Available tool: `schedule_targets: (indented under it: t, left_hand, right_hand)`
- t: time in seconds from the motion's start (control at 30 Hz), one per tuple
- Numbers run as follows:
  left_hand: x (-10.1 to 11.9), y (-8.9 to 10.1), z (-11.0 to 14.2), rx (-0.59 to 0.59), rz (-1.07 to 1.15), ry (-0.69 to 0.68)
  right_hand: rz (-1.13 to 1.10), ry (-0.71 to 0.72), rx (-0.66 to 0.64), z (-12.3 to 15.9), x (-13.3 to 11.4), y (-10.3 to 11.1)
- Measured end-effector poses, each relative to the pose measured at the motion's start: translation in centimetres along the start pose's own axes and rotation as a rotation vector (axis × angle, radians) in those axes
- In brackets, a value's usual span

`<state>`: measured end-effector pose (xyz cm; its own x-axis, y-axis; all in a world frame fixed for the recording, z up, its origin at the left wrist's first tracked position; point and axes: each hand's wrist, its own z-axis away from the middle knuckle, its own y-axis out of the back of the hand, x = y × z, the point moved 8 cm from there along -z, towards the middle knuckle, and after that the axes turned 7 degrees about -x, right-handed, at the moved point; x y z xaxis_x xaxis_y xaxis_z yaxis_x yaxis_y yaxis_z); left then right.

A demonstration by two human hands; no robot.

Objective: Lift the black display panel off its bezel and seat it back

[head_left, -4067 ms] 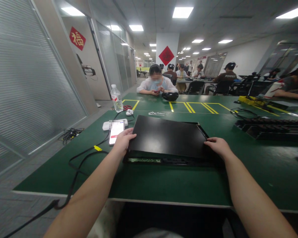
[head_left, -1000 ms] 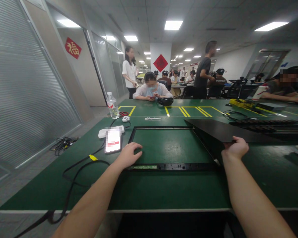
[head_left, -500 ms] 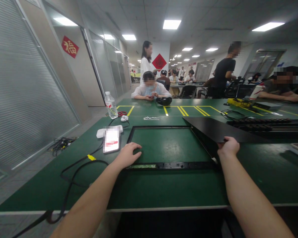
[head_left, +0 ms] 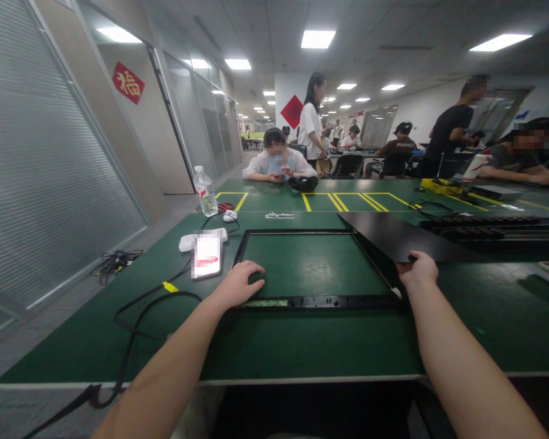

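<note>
A thin black screen panel is held tilted at the right, its far left corner close to the far right corner of an open black monitor frame. My right hand is closed on the panel's near edge, with some fingers hidden under it. The frame lies flat on the green table, with a green strip like a circuit board in its near bar. Over the frame's near left corner rests my left hand, its thumb and fingers apart.
Left of the frame are a phone, a white device, a black cable and a water bottle. Dark racks stand right of the panel. A seated person is across the table; others walk behind.
Since the earliest frame, the panel has come off the frame and swung right in my right hand; my left hand let go of it. Lately both hands are nearly still, while people walk rightward behind.
</note>
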<state>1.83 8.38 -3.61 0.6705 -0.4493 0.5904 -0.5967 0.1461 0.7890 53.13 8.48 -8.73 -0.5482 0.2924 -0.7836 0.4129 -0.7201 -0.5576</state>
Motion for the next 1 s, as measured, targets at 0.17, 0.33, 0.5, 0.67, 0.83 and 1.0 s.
schedule_targets:
  t: [0.17,0.33,0.5,0.67,0.83,1.0]
  left_hand:
    - [0.5,-0.1,0.2,-0.018,-0.003,-0.006]
    - [2.2,-0.7,0.5,-0.129,0.016,-0.084]
    - [3.0,-1.7,0.9,-0.285,0.025,-0.111]
    - [2.9,-1.9,1.0,-0.311,0.033,-0.082]
    - [2.8,-1.6,0.8,-0.264,0.037,-0.094]
    - [2.5,-0.8,0.4,-0.150,0.033,-0.119]
  right_hand:
    - [-0.012,-0.022,0.009,0.2,0.2,0.1]
    - [0.006,-0.037,-0.017,-0.3,0.5,0.0]
    - [-0.021,-0.068,-0.065,-0.5,0.8,-0.3]
    - [-0.016,-0.063,-0.076,-0.4,0.7,-0.5]
    - [-0.019,-0.054,-0.108,-0.3,0.6,-0.8]
    - [-0.084,-0.008,-0.149,0.8,-0.2,-1.8]
